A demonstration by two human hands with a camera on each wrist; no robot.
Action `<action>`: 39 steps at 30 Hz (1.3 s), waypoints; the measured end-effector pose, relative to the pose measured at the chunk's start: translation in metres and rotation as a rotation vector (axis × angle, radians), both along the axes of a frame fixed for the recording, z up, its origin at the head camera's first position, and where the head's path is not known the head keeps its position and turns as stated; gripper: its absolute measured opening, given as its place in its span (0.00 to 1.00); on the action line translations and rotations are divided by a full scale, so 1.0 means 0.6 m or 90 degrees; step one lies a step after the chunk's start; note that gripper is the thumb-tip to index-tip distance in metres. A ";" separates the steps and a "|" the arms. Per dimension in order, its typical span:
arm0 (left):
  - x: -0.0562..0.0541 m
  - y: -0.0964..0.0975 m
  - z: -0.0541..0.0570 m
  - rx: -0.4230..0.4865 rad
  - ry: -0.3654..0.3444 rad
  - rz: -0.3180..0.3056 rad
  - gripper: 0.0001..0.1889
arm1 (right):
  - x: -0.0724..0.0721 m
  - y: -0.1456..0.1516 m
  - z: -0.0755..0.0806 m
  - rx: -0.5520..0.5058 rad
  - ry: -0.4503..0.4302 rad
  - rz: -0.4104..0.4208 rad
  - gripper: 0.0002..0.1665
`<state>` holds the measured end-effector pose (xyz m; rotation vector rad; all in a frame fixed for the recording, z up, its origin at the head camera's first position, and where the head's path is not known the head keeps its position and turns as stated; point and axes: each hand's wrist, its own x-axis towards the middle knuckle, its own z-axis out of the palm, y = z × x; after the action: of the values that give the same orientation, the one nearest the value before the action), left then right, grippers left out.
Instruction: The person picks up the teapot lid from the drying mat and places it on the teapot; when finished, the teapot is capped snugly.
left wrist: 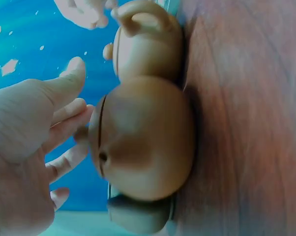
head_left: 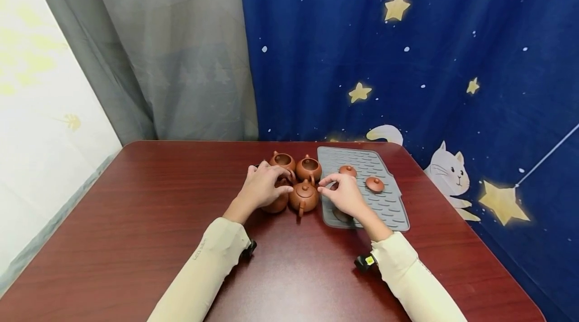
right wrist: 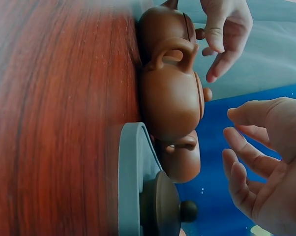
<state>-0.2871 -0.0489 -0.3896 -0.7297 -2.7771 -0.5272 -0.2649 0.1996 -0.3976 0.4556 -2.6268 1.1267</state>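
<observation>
Two lidded brown clay teapots stand side by side: the right one [head_left: 304, 202] between both hands, the left one [left wrist: 148, 132] partly hidden under my left hand [head_left: 264, 186] in the head view. The left hand's loosely bent fingers are beside that teapot's lid knob [left wrist: 81, 135]; whether they touch it I cannot tell. My right hand [head_left: 346, 194] hovers over the mat's left side, just right of the other lidded teapot, fingers apart and nothing in them. Behind stand two lidless teapots, one at back left [head_left: 290, 165] and one at back right [head_left: 309, 175].
A grey ridged mat [head_left: 389, 206] lies on the right of the dark red table [head_left: 181, 201]. On it are a far lid [head_left: 348, 170], a right lid [head_left: 375, 184] and a near lid [right wrist: 167, 204] partly under my right hand. Curtains [head_left: 316, 61] hang behind.
</observation>
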 end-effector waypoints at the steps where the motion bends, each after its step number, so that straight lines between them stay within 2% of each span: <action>1: 0.000 -0.005 0.001 0.004 0.005 0.002 0.20 | 0.002 0.002 0.000 0.002 -0.004 -0.002 0.04; 7: -0.004 -0.030 0.002 0.036 0.019 0.030 0.22 | 0.011 0.015 0.005 0.010 0.001 0.000 0.06; 12: -0.010 -0.047 -0.002 0.062 0.021 0.064 0.23 | 0.019 0.029 0.005 0.021 -0.020 -0.001 0.07; 21: -0.023 -0.076 -0.011 0.111 -0.021 0.106 0.25 | 0.028 0.051 0.000 0.024 -0.017 0.005 0.09; 26: -0.030 -0.093 -0.022 0.145 -0.065 0.122 0.27 | 0.035 0.059 -0.004 0.031 -0.022 -0.001 0.09; 33: -0.034 -0.103 -0.031 0.132 -0.108 0.136 0.30 | 0.043 0.073 -0.009 0.034 -0.016 0.000 0.10; 39: -0.036 -0.106 -0.035 0.123 -0.111 0.140 0.30 | 0.045 0.085 -0.018 0.038 -0.004 0.008 0.10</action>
<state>-0.3086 -0.1126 -0.4104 -0.3457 -2.8609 -0.8330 -0.2380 0.2505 -0.4085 0.4817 -2.6725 1.0563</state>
